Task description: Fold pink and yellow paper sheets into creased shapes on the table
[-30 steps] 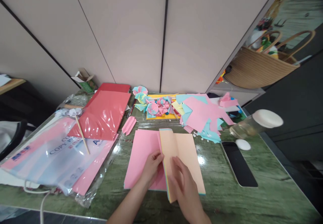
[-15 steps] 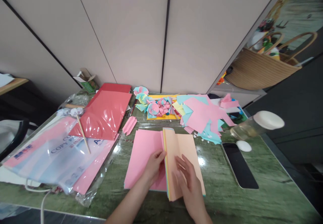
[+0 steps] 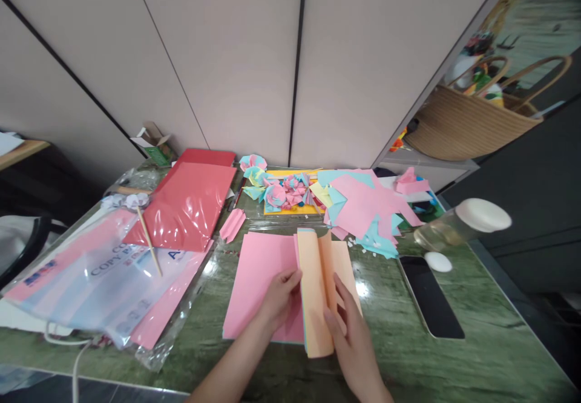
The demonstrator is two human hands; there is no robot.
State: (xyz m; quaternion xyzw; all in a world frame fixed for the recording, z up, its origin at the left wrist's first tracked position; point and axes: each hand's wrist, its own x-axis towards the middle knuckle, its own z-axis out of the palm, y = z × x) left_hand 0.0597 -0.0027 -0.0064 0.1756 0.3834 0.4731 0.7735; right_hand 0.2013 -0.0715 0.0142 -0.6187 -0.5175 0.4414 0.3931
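At the middle of a green counter [image 3: 399, 357], a bundle of coloured paper [image 3: 314, 312] rises between a pink sheet [image 3: 263, 276] on the left and a peach sheet [image 3: 344, 255] on the right. The left hand [image 3: 278, 299] pinches the bundle's left edge, its grip closed on the paper. The right hand [image 3: 356, 337] curves about the other side, thumb and fingers parted around a curling sheet [image 3: 327, 264]; whether that grip is closed cannot be told. The paper looks light and limp, hardly slippery but likely to crease or tear under a hard pinch, so the long edges appear the best hold, taken with flat fingertips. Both forearms reach in from the near side, slanting inward, wrists low over the paper. A phone [image 3: 431, 297] lies well apart, to the right.
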